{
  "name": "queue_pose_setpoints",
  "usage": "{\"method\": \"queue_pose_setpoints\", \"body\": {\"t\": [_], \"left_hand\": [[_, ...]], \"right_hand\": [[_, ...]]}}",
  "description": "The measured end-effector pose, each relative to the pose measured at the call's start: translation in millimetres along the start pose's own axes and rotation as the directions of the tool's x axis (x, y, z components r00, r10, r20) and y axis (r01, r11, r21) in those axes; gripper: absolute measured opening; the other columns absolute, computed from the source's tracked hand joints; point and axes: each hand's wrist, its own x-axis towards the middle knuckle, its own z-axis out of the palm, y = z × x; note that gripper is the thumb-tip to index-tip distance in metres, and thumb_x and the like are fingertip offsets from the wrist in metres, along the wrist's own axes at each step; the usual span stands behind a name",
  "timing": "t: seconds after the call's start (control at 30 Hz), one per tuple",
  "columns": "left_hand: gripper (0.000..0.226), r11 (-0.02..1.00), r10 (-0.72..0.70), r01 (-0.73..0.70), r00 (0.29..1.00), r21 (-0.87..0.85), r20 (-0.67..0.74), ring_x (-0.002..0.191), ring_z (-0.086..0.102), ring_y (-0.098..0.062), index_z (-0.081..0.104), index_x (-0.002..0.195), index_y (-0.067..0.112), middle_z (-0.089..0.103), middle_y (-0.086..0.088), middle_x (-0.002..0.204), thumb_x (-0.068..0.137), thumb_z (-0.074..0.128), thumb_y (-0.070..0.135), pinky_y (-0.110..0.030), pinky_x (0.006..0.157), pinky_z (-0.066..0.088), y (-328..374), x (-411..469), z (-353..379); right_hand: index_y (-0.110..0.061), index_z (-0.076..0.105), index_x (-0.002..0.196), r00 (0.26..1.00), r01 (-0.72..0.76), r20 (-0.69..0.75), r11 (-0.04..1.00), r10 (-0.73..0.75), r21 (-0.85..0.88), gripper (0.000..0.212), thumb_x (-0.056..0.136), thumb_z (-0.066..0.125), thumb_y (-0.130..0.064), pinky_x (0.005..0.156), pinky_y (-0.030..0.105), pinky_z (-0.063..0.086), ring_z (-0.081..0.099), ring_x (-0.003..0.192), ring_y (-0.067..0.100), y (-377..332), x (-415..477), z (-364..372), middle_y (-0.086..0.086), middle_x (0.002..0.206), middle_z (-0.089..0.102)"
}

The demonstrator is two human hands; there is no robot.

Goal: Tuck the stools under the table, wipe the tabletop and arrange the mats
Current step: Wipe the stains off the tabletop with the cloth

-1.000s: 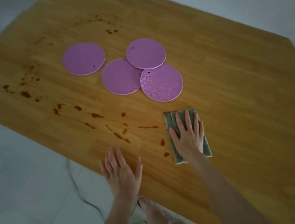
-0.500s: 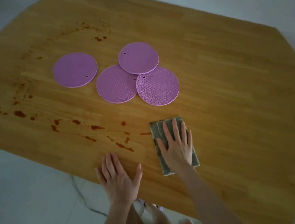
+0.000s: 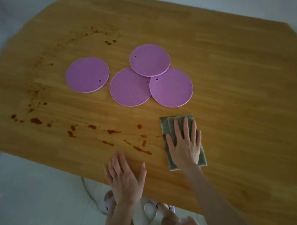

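grey-green folded cleaning cloth (image 3: 180,127) lies flat on the wooden surface (image 3: 232,77) near its front edge, long axis running away from the person, and the right hand (image 3: 185,146) is spread flat on top of it, fingers straight and pressing down rather than gripping. the cloth's far end sticks out past the fingertips. the reddish-brown sauce stains (image 3: 140,148) start just to the left of the cloth's left edge and trail off leftward in a band toward the surface's left rim, with fainter smears curving up and around the far left. that is the relation the next stroke seems to turn on: the mess lies to the left of the cloth, across its long axis, so a sideways sweep with the broad side leading would cover the most, in my judgement.

the left hand (image 3: 125,178) rests open, palm down, on the front edge of the surface, near the closest stains but holding nothing; it looks like a brace. the right hand is the one placed to wipe.

four round purple silicone mats (image 3: 130,87) sit beyond the cloth toward the middle: one alone at left (image 3: 87,74), three overlapping at right, the far one (image 3: 149,60) lying over the other two. they look unarranged, and wiping appears far from finished. no stools are in view.
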Motion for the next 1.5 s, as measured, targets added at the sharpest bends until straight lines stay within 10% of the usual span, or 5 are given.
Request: {"method": "queue_pose_setpoints", "body": {"t": [0.27, 0.5, 0.7, 0.9, 1.5], "left_hand": [[0.087, 0.982, 0.189, -0.189, 0.982, 0.0, -0.027, 0.126, 0.035, -0.036, 0.035, 0.135, -0.002, 0.036, -0.02, 0.136, 0.087, 0.022, 0.069, -0.052, 0.111, 0.018, -61, 37, -20], [0.089, 0.974, 0.224, -0.224, 0.974, 0.022, -0.028, 0.127, 0.034, -0.036, 0.036, 0.136, -0.005, 0.042, -0.024, 0.135, 0.086, 0.025, 0.068, -0.047, 0.113, 0.012, -116, 74, -41], [0.087, 0.935, 0.337, -0.342, 0.939, 0.093, 0.073, 0.125, 0.038, -0.036, 0.041, 0.134, -0.007, 0.047, -0.023, 0.133, 0.084, 0.033, 0.064, -0.052, 0.11, 0.022, -136, 83, -44], [0.089, 0.942, 0.317, -0.33, 0.935, 0.062, 0.156, 0.127, 0.035, -0.035, 0.04, 0.134, -0.007, 0.046, -0.024, 0.135, 0.088, 0.02, 0.066, -0.05, 0.111, 0.017, -135, 86, -49], [0.089, 0.948, 0.311, -0.314, 0.949, 0.054, 0.053, 0.123, 0.038, -0.036, 0.044, 0.13, -0.006, 0.045, -0.021, 0.13, 0.087, 0.024, 0.068, -0.055, 0.11, 0.018, -228, 133, -78]], "right_hand": [[-0.025, 0.025, 0.15, 0.999, 0.044, 0.026, 0.999, -0.043, -0.029, 0.064, 0.094, 0.02, -0.056, 0.115, 0.049, 0.003, 0.015, 0.144, 0.036, -81, -7, 18, 0.008, 0.158, 0.021], [-0.027, 0.013, 0.15, 0.974, -0.225, 0.0, 0.974, 0.225, 0.027, 0.066, 0.092, 0.016, -0.058, 0.117, 0.049, 0.005, 0.011, 0.145, 0.036, -116, -29, 22, 0.01, 0.158, 0.017], [-0.027, 0.02, 0.151, 0.997, -0.066, 0.049, 0.998, 0.067, -0.018, 0.066, 0.093, 0.017, -0.059, 0.117, 0.05, 0.006, 0.011, 0.145, 0.035, -160, -8, 32, 0.007, 0.159, 0.016], [-0.032, -0.001, 0.148, 0.954, -0.301, 0.02, 0.953, 0.3, 0.024, 0.066, 0.089, 0.006, -0.062, 0.117, 0.045, -0.003, -0.002, 0.147, 0.031, -155, -41, 29, 0.004, 0.16, 0.004], [-0.027, 0.015, 0.151, 0.992, -0.112, 0.066, 0.994, 0.112, 0.005, 0.069, 0.091, 0.013, -0.061, 0.116, 0.045, -0.005, 0.003, 0.146, 0.034, -267, -24, 48, 0.006, 0.16, 0.01]]}}
